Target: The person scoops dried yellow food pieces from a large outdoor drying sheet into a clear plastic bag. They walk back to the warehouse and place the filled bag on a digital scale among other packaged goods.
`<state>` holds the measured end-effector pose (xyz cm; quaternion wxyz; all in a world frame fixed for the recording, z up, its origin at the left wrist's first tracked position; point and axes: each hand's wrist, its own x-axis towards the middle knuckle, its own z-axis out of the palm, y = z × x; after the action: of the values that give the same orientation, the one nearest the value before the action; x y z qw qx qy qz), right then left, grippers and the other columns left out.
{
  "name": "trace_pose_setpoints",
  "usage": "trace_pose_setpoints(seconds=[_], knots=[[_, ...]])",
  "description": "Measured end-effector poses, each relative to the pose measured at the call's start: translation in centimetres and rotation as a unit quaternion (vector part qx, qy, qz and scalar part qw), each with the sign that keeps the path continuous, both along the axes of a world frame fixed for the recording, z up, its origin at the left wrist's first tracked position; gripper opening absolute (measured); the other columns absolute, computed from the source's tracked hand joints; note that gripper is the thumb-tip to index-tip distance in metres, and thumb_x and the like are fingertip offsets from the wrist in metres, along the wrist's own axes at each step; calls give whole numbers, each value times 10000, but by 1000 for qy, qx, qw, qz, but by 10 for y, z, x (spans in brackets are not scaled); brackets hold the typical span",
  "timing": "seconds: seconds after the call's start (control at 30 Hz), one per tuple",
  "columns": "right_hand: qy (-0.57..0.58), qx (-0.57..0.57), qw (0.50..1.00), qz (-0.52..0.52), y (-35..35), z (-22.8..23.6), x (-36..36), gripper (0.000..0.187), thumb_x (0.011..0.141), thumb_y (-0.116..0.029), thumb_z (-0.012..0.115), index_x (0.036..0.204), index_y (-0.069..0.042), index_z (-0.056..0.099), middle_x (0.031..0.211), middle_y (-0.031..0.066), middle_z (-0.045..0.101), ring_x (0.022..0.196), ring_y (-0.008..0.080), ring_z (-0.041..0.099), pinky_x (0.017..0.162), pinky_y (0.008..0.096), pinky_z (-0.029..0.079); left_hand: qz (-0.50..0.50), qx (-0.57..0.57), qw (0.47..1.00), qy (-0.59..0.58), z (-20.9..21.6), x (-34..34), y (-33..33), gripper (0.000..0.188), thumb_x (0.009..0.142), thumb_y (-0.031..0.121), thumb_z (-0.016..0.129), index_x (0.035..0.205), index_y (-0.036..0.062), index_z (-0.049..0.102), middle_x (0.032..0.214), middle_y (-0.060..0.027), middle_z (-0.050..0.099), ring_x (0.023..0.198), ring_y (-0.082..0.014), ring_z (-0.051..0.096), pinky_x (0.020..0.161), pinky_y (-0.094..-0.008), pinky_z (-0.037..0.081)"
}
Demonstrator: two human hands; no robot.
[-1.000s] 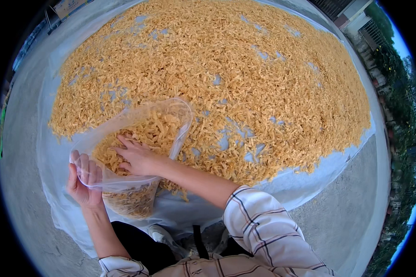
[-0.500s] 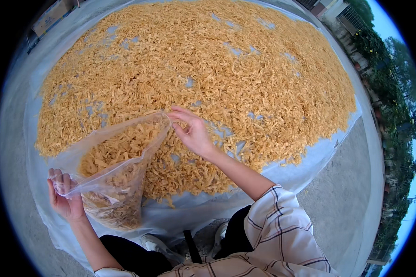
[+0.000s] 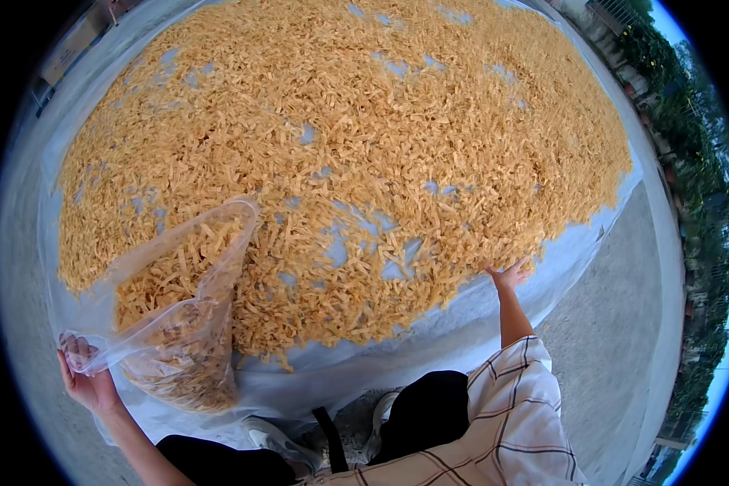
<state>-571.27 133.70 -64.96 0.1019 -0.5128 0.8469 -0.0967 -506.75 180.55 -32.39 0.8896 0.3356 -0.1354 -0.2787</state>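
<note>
A clear plastic bag (image 3: 188, 350), partly filled with dried yellowish strips, rests on the near left part of the sheet, its mouth gaping toward the pile. My left hand (image 3: 89, 377) is closed round the bag's rim at the left, with fingers seen through the film. Out to the right, my right hand (image 3: 510, 275) reaches the near right edge of the large spread of dried strips (image 3: 429, 154). Its fingers are apart and touch or hover just over the strips; I see nothing held in them.
The strips lie on a pale plastic sheet (image 3: 454, 324) over grey concrete (image 3: 616, 300). My shoes (image 3: 279, 437) are at the sheet's near edge. A cardboard box (image 3: 73, 49) is at the far left; green plants (image 3: 688, 162) line a low wall along the right.
My right hand has let go of the bag's rim and swung right to the pile's edge. My left hand, still on the bag, has shifted slightly left and down in view.
</note>
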Motion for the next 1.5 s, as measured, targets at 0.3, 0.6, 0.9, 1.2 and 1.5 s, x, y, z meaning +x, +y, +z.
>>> trace_pose_setpoints(seconds=[0.3,0.6,0.9,1.2,1.5], knots=[[-477,0,865,152,-35,33,113,931,632,-173,812,1350,-45,234,1146,99,516,984,171,526,804,282,467,-63,23,997,-33,7,7,26,216,887,126,495,1040,-10,565,1055,-120,598,996,-198,546,889,-345,408],[-110,-5,775,623,105,87,263,833,577,-494,761,1266,-177,417,1322,197,307,1213,427,277,983,536,279,-36,20,999,-34,-7,0,4,210,893,136,490,1045,1,545,1018,-103,589,928,-194,543,843,-326,417],[-233,18,842,487,48,58,238,637,537,-78,790,1120,-49,534,1142,170,531,1037,303,527,879,354,430,-36,-40,998,-15,6,-24,-28,82,900,92,450,916,13,453,676,-23,372,565,-105,330,515,-242,288],[-521,-13,668,532,122,189,378,519,580,-48,704,1077,-10,557,1050,105,587,1004,244,541,926,336,399,-72,1,997,-34,9,-30,-37,97,865,127,508,886,50,454,634,-23,389,541,-109,343,473,-236,278],[-273,268,466,798,222,291,563,649,625,-270,743,1178,-17,516,1224,186,485,1101,324,497,915,384,419,-160,-3,985,-62,7,-37,-33,134,874,159,523,864,75,420,619,-13,383,486,-105,328,456,-226,276]])
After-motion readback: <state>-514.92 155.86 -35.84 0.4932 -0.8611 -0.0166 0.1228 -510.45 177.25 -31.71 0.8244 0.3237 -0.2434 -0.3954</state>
